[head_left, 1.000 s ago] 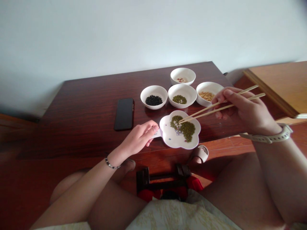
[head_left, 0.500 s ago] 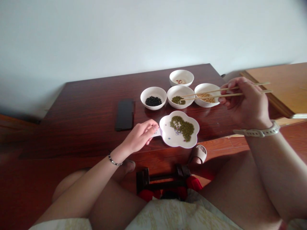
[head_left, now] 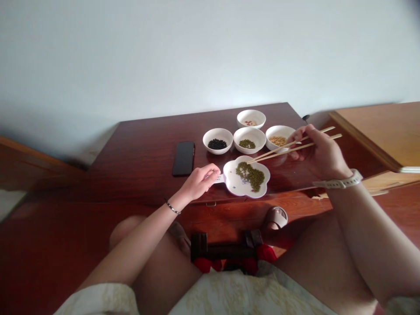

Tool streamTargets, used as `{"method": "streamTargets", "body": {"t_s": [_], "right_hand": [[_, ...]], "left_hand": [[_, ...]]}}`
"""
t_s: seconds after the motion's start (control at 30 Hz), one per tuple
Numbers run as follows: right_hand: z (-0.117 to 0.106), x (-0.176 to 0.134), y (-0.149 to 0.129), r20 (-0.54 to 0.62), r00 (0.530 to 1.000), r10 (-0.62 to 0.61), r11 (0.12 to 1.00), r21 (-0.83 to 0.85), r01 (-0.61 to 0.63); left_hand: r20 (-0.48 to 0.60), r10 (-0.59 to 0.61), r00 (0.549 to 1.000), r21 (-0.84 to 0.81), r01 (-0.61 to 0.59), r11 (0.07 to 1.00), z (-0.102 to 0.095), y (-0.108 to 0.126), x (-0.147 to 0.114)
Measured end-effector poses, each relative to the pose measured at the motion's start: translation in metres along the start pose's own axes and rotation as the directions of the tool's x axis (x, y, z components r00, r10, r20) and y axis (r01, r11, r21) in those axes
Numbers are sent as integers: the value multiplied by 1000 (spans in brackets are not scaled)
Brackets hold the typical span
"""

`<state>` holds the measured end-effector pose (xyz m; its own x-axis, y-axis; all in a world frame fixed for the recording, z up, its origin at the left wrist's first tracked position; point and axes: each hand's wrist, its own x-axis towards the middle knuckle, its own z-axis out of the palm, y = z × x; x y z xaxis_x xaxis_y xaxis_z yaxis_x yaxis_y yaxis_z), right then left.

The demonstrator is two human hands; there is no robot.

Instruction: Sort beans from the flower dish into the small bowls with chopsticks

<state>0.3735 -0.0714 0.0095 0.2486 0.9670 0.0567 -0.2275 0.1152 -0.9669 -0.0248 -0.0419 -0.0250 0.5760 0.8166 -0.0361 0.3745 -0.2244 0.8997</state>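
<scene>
My left hand (head_left: 201, 180) is closed on the short handle of a white flower-shaped plate (head_left: 233, 187) at the table's front edge. Green mung beans (head_left: 256, 178) lie in a patch on the plate. My right hand (head_left: 320, 151) grips a pair of wooden chopsticks (head_left: 278, 151), their tips close together over the plate's back rim, near the beans. Whether a bean is between the tips is too small to tell. Just behind the plate stands a white bowl (head_left: 259, 146) with some mung beans (head_left: 246, 144) in it.
Left of that bowl is a bowl of black beans (head_left: 217, 144); right of it, a bowl of yellowish beans (head_left: 278, 141), partly behind my right hand. A bowl with a few reddish-white pieces (head_left: 251, 123) stands behind. A black phone (head_left: 183, 158) lies on the dark table (head_left: 141, 153).
The chopsticks have moved from inside the mung bean bowl toward me, to the plate, and their tips have come together. The camera view has shifted; my left hand still holds the plate's handle.
</scene>
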Motion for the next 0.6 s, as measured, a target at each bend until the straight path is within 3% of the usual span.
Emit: {"method": "streamTargets", "body": {"t_s": [0.2, 0.37, 0.43, 0.53, 0.6], "right_hand": [[13, -14, -2, 4, 1000, -3, 1000, -5, 3], [20, -20, -12, -13, 999, -30, 1000, -6, 30], [23, -26, -12, 3, 1000, 18, 1000, -25, -18], [29, -40, -4, 15, 983, 185, 982, 23, -186], [34, -51, 5, 19, 975, 220, 975, 38, -220]], "left_hand": [[-52, -4, 999, 13, 5, 1000, -1, 19, -8], [-21, -38, 999, 47, 39, 998, -7, 47, -16], [-17, -39, 999, 59, 40, 997, -7, 54, -19], [-29, -32, 999, 64, 34, 997, -6, 55, -21], [-45, -30, 999, 62, 32, 998, -5, 54, -22]]}}
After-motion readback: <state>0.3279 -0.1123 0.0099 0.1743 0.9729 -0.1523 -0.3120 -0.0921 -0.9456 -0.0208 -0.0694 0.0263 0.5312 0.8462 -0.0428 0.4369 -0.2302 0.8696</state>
